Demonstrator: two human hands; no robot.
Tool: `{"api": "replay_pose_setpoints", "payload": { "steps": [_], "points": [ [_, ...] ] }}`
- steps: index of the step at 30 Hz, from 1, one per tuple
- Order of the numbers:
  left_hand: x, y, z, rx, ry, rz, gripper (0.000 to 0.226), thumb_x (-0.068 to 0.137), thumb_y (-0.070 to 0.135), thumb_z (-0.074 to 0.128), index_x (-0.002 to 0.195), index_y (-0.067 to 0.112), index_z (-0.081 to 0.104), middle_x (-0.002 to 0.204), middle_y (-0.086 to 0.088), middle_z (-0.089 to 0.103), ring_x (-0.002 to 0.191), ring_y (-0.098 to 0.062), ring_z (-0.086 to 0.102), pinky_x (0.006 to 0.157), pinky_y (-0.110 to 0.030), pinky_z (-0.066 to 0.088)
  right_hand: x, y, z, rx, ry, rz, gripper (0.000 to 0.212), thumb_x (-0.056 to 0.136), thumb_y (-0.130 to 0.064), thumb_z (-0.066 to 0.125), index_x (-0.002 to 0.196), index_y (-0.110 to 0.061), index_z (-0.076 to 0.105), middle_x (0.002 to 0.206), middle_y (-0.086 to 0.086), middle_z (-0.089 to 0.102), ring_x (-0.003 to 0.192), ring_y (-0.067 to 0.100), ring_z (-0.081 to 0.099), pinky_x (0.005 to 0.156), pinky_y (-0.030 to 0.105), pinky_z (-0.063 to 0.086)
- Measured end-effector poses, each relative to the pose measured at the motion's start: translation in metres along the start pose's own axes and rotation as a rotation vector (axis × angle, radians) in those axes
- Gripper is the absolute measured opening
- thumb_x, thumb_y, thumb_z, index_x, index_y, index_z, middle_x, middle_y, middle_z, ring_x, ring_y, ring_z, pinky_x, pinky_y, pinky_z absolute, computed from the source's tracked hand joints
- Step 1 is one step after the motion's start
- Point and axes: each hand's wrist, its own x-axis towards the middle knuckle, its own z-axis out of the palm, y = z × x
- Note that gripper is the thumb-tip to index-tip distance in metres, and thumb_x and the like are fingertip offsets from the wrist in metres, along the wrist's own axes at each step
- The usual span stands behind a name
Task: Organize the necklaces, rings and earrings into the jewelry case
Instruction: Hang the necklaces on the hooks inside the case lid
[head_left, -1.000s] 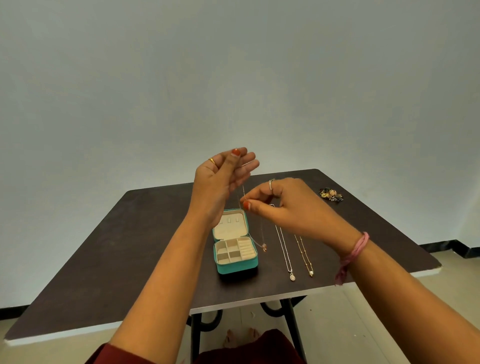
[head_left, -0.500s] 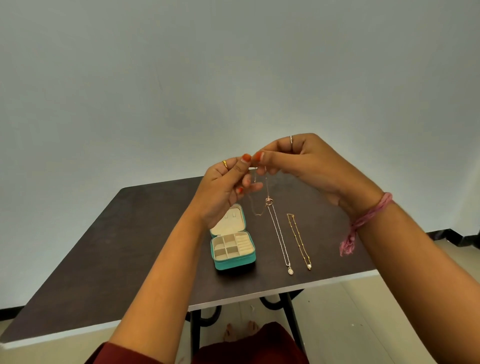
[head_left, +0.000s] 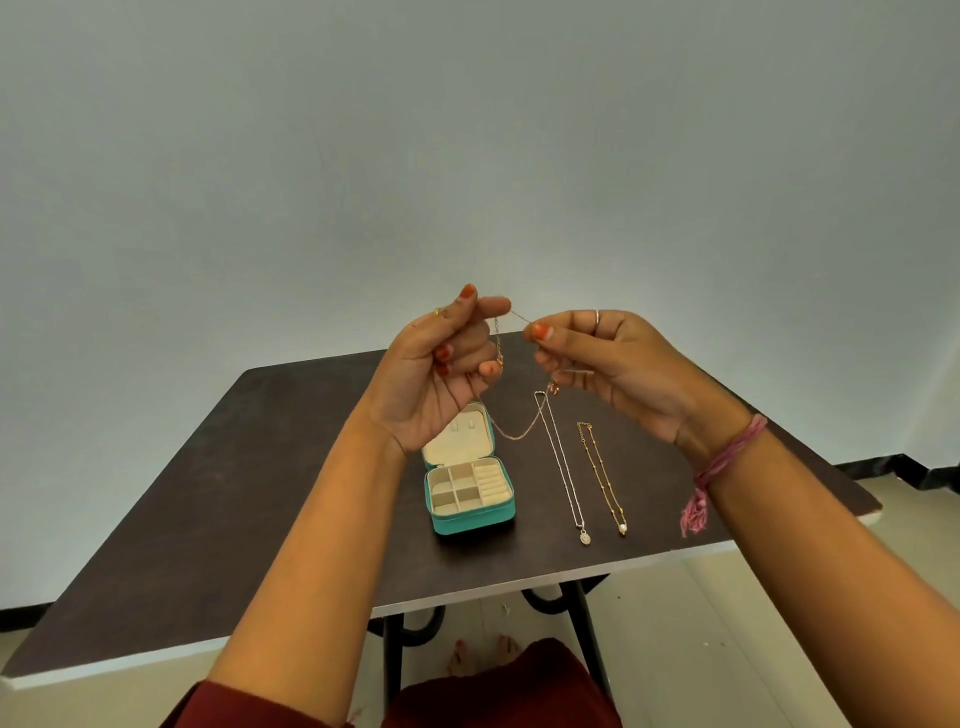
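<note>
A thin rose-gold necklace hangs in a loop above the table. My left hand pinches one part of its chain and my right hand pinches the other, a short span apart. Below my left hand stands the teal jewelry case, lid open, cream compartments showing. A silver necklace with a pendant lies straight on the table to the right of the case. A gold beaded necklace lies beside it, further right.
The dark brown table has a white front edge close to my body. A pale wall stands behind it. My right forearm hides the table's right part. Tiled floor and black table legs show below.
Both hands have lifted the rose-gold necklace off the table and then drawn slightly apart, stretching a short piece of chain between them. The view has tilted, and my right arm now hides the table's far right corner.
</note>
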Motion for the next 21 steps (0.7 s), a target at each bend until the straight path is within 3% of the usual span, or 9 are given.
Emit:
{"api": "replay_pose_setpoints", "payload": {
  "steps": [3, 7, 12, 18, 21],
  "points": [
    [0.0, 0.004, -0.003, -0.067, 0.005, 0.031, 0.031, 0.09, 0.024, 0.048, 0.089, 0.006, 0.073, 0.049, 0.009, 0.034, 0.042, -0.003, 0.032, 0.054, -0.017, 0.047, -0.001, 0.01, 0.004, 0.057, -0.011, -0.03, 0.026, 0.074, -0.025, 0.067, 0.098, -0.015, 0.071, 0.08, -0.005, 0.07, 0.077, 0.005, 0.064, 0.076, 0.021, 0.053],
    [0.001, 0.006, -0.003, -0.099, 0.082, 0.112, 0.026, 0.09, 0.021, 0.05, 0.095, 0.005, 0.07, 0.05, 0.008, 0.038, 0.041, -0.004, 0.034, 0.059, -0.019, 0.051, -0.002, 0.021, 0.011, 0.007, -0.003, -0.071, 0.022, 0.079, -0.019, 0.067, 0.101, -0.018, 0.071, 0.09, -0.002, 0.072, 0.085, 0.013, 0.068, 0.086, 0.032, 0.054],
    [0.002, 0.001, -0.003, -0.136, 0.251, 0.18, 0.022, 0.095, 0.022, 0.05, 0.097, 0.006, 0.066, 0.055, 0.007, 0.05, 0.045, -0.003, 0.044, 0.061, -0.019, 0.053, -0.003, 0.028, 0.021, -0.073, 0.03, -0.135, 0.021, 0.085, -0.004, 0.065, 0.105, -0.013, 0.068, 0.089, 0.001, 0.071, 0.081, 0.013, 0.07, 0.073, 0.019, 0.054],
    [0.001, -0.001, -0.005, -0.257, 0.335, 0.261, 0.023, 0.095, 0.021, 0.054, 0.087, 0.007, 0.07, 0.077, -0.003, 0.071, 0.061, -0.006, 0.066, 0.07, -0.026, 0.059, -0.002, 0.035, 0.023, -0.263, 0.09, -0.135, 0.019, 0.084, -0.01, 0.069, 0.1, -0.02, 0.068, 0.09, 0.002, 0.074, 0.084, 0.011, 0.071, 0.083, 0.025, 0.055],
    [0.0, -0.003, -0.006, -0.227, 0.336, 0.28, 0.021, 0.096, 0.019, 0.051, 0.097, 0.006, 0.067, 0.091, -0.009, 0.074, 0.08, -0.013, 0.071, 0.079, -0.029, 0.058, -0.004, 0.034, 0.023, -0.405, 0.142, -0.174, 0.017, 0.084, -0.016, 0.071, 0.1, -0.023, 0.07, 0.089, -0.004, 0.074, 0.083, 0.006, 0.07, 0.082, 0.024, 0.056]
  ]
}}
